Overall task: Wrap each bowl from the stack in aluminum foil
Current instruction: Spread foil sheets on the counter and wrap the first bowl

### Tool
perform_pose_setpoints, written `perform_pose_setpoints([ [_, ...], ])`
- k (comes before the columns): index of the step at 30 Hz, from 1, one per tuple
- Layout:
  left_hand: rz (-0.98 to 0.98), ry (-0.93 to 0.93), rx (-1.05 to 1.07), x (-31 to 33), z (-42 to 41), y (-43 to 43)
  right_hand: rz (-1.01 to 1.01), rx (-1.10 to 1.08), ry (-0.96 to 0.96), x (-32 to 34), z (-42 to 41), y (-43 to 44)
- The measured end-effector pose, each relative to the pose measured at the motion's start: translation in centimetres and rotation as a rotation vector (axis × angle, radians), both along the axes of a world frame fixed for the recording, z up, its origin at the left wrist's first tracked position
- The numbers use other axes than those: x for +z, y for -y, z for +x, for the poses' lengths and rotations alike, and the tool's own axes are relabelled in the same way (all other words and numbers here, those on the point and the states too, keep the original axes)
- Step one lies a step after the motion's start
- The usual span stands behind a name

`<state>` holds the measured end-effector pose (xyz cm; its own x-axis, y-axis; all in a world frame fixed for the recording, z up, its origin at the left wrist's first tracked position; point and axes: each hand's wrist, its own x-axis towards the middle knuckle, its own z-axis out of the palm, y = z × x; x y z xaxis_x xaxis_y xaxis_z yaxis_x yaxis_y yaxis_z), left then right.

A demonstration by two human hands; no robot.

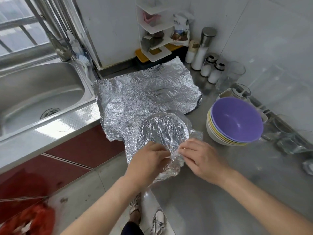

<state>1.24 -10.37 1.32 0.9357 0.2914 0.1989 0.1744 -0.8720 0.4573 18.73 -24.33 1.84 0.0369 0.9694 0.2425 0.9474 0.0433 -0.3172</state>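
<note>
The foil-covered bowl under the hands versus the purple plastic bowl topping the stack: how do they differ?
The foil-covered bowl has crinkled aluminum foil over its mouth; the purple plastic bowl is bare and open. The foil-covered bowl sits alone, the left hand and right hand pinching its foil at the near rim; the purple plastic bowl nests untouched atop the stack. Both are round, on the steel counter.

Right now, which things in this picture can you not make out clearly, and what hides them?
Head view only.
1. Foil-covered bowl: colour, hidden under aluminum foil.
2. Bowl stack: the count; only rims show under the purple bowl.
3. Left hand and right hand: exact fingertip grip, lost in crumpled foil.
4. Red bag: contents, blurred and cut by the bottom edge.
</note>
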Motion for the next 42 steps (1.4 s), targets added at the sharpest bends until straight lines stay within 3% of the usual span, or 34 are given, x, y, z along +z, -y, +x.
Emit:
perform_pose_setpoints([
  [7, 0.221, -0.004, -0.178, -1.2, -0.8, -2.4, -0.026, -0.006, -0.078, -2.1, -2.0, -0.3],
  [13, 0.369, 0.054, -0.226, -2.3, -0.1, -1.4, 0.032, 0.019, 0.081, -2.1, -1.9, -0.4],
  [17, 0.338, 0.029, -0.108, -1.9, 1.9, 1.9, 0.044, 0.004, 0.087, -1.4, 0.4, 0.3],
  [22, 0.116, 0.051, -0.034, -0.6, 1.7, 2.1, -0.030, -0.008, 0.050, -0.5, 1.3, 1.5],
  [30, 0.162, -0.049, -0.240, -1.1, -1.2, -2.2, 0.042, 0.028, 0.006, -2.2, -0.2, 0.7],
  [42, 0.312, 0.122, -0.066, -2.4, -0.3, -0.4, 0.112, 0.110, 0.127, -2.2, 1.5, -0.2],
])
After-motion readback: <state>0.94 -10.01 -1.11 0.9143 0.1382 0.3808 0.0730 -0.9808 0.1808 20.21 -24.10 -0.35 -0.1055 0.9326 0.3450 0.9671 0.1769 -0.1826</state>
